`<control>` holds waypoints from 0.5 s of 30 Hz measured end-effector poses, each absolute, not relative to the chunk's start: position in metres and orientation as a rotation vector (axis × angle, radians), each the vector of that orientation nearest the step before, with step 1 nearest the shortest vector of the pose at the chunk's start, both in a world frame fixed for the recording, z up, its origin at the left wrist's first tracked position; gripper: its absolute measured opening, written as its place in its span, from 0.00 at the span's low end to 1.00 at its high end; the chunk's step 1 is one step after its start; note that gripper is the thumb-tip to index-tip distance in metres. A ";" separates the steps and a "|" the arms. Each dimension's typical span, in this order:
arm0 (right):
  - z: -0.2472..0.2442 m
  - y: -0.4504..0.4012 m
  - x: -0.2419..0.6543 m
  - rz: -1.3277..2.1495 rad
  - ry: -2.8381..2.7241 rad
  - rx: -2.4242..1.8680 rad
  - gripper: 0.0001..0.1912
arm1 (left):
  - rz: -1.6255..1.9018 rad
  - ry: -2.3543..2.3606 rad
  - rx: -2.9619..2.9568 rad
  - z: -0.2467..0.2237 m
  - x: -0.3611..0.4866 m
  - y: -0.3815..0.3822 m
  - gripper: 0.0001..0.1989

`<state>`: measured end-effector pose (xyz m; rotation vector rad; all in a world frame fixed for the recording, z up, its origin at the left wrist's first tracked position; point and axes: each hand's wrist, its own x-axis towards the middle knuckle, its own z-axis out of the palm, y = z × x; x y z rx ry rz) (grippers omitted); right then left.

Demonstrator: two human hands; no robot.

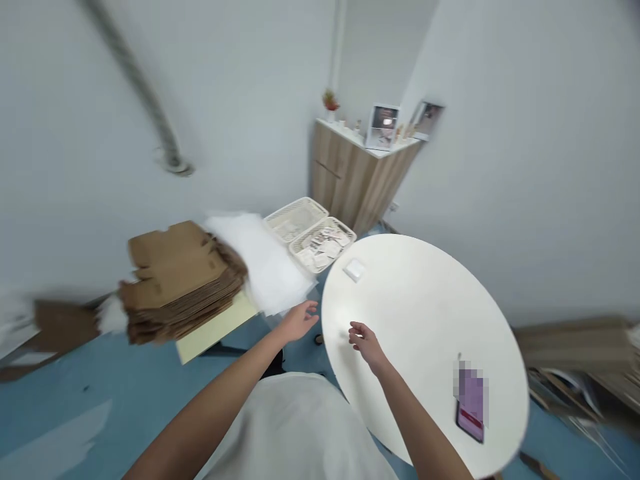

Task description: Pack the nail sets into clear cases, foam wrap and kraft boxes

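Bare forearms (213,408) stretch forward, the left hand (299,321) just beside the white sheets (267,263), the right hand (366,345) above the round table (430,293) bearing a white packet (355,269), fingers (358,327) half-curled, seemingly empty.

Blur obscures the small white object (355,269), and pixelation (purplish) partly hides the phone (470,429).

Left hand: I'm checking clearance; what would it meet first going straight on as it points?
The left hand would likely meet the round white table first; height is unclear, so it might pass above.
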<state>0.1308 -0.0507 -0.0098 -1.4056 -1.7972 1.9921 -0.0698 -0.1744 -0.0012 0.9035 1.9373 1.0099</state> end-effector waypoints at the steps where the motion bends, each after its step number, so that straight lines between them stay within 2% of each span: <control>1: -0.012 -0.053 0.120 1.998 -1.844 -1.382 0.21 | 1.023 1.950 0.908 0.001 -0.073 -0.181 0.20; 8: -0.020 -0.083 0.026 2.035 -2.268 -1.016 0.22 | 0.931 2.048 1.105 0.019 -0.135 -0.243 0.19; 15: -0.012 -0.116 -0.085 1.834 -2.741 -0.641 0.20 | 0.383 2.063 1.380 0.064 -0.228 -0.317 0.27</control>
